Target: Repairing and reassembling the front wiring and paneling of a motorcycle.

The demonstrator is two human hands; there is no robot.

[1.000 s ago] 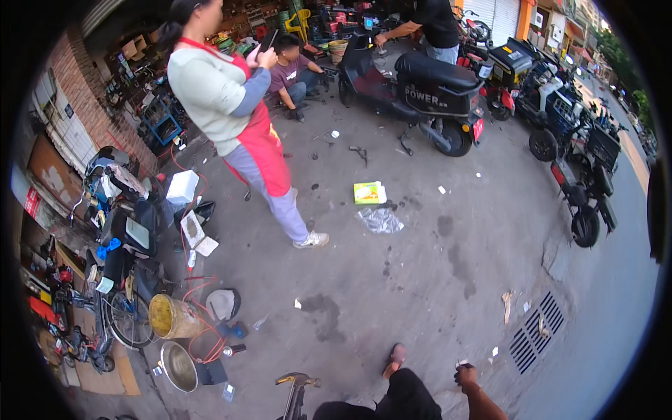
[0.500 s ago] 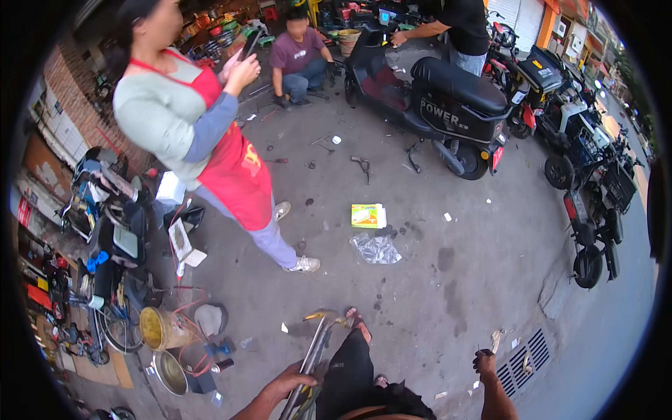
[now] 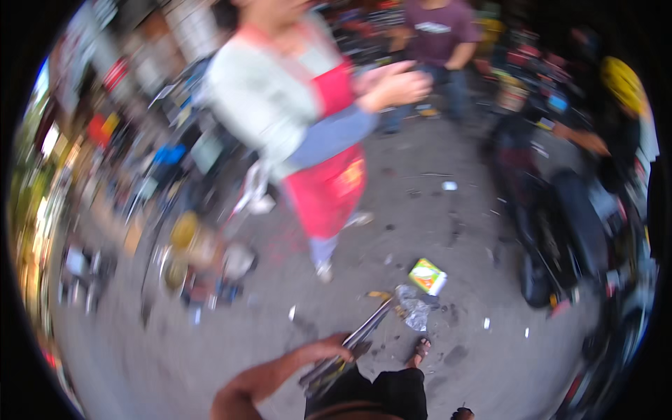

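My left hand (image 3: pixel 336 347) is closed around a bundle of long metal tools (image 3: pixel 372 325), held slanting across in front of my dark shorts. A yellowish, hook-like end (image 3: pixel 379 295) shows at the far tip; motion blur hides the exact kind. Only a dark bit of my right hand (image 3: pixel 462 414) shows at the lower edge, right of my leg, its fingers too cut off to read. Past the tools' tip, a crumpled clear plastic bag (image 3: pixel 414 308) lies on the ground. Touching its far side is a small green, yellow and white box (image 3: pixel 428 276).
A person in a red apron (image 3: pixel 325 189) stands ahead; another in a purple shirt (image 3: pixel 442 31) is behind. A dark scooter (image 3: pixel 577 217) stands at right, with a person in a yellow helmet (image 3: pixel 621 84) beside it. Buckets (image 3: pixel 183 231) and blurred clutter fill the left.
My view has swung left, so the scooter and box sit further right. The purple-shirted person, crouching before, now appears upright. My right hand has dropped nearly out of view; my left keeps the tools.
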